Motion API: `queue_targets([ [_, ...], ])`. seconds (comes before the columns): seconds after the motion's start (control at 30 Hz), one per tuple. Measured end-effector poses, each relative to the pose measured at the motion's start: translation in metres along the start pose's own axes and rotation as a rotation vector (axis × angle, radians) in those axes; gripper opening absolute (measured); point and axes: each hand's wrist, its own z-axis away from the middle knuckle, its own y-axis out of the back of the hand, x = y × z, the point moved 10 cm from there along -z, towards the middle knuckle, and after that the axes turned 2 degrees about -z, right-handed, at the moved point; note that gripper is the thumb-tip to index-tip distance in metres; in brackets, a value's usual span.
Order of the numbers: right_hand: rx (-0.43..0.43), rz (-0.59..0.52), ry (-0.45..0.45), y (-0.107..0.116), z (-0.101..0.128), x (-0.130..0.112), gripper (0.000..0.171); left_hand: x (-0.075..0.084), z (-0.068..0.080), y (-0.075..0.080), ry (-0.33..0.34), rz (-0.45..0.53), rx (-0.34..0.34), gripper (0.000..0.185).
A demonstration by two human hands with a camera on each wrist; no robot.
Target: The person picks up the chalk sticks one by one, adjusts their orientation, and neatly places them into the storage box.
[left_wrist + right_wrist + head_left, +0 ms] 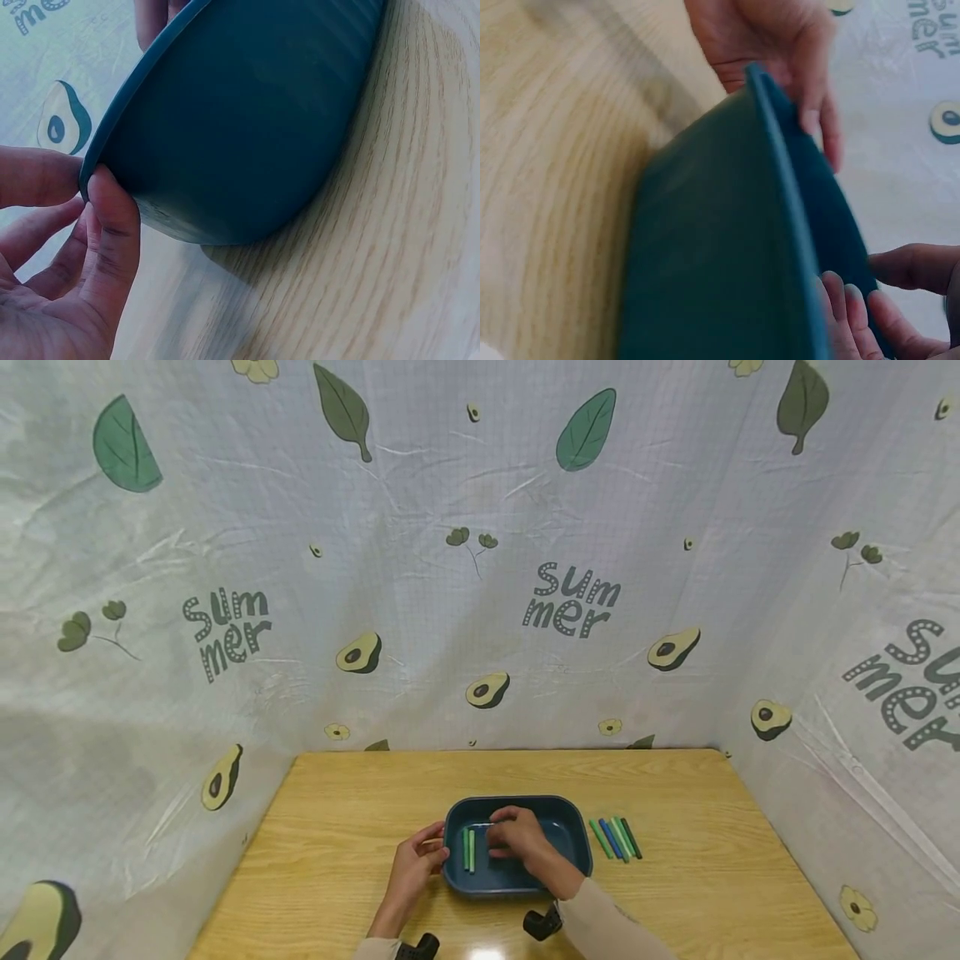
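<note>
Two green sticks (472,852) lie side by side in the tray (516,891), with both hands at work around it.

The left hand (416,862) pinches the rim at the tray's left end, probably to keep it from sliding on the desk (360,827); the right hand (517,835) reaches inside with fingers loosely bent and thumb apart, gripping nothing that shows. The pair sits near the left wall, between the two hands, both pieces pointing roughly away from the person, a placing that seems meant to leave room beside them. Outside, just right of the tray, more sticks (613,840) in greens and blue lie slanted in a close row, perhaps for easy picking by the right hand.
</note>
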Motion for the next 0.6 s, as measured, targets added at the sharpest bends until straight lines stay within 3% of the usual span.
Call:
queue_targets([
  [0.33,-0.014,0.001,0.095,0.019,0.018,-0.034,0.040,-0.001,-0.001,-0.002,0.013,0.003,-0.014,0.050],
  [0.6,0.058,-0.019,0.140,0.047,0.033,-0.052,0.039,0.019,0.009,-0.004,0.009,0.012,-0.019,0.048],
])
